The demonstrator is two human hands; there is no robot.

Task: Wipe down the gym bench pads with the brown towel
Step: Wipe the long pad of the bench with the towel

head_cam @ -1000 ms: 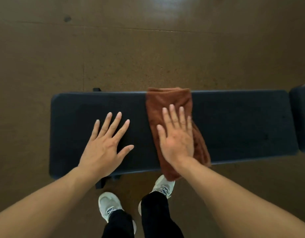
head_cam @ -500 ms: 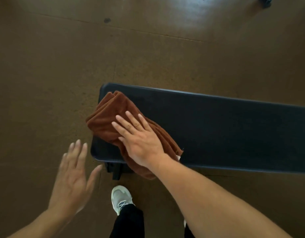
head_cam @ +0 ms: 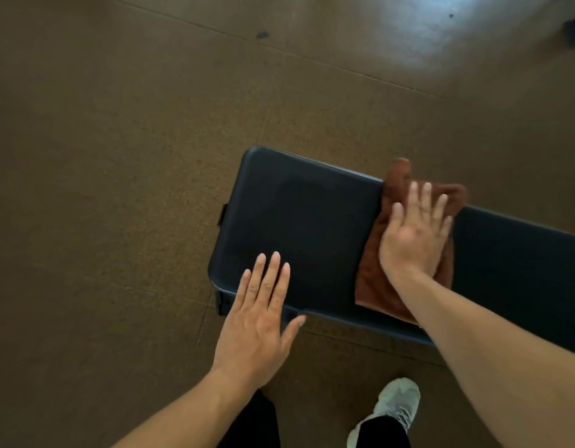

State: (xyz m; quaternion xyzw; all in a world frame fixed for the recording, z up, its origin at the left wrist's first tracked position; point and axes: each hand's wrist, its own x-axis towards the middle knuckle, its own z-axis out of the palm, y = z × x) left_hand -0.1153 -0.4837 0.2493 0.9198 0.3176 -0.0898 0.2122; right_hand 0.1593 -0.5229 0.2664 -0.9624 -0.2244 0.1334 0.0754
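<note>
The towel [head_cam: 405, 253] was laid folded across the surface [head_cam: 312, 227], spanning it from far edge to near edge, its far corner bunched just past the far edge. That full-width spread was judged deliberate, so that one pass would cover the pad's whole breadth.

The right hand [head_cam: 415, 234] was pressed flat on the towel, fingers spread and extended, nothing gripped; the open palm was judged to be there for even downward pressure, not for holding.

The left hand [head_cam: 260, 321] was also open and empty, fingers straight, set at the near left corner, fingertips over the pad and palm past the near edge. Contact could not be confirmed; bracing was judged likely.

The left end of the pad was left bare. A shoe [head_cam: 392, 405] was seen on the floor [head_cam: 118, 156], near side.
</note>
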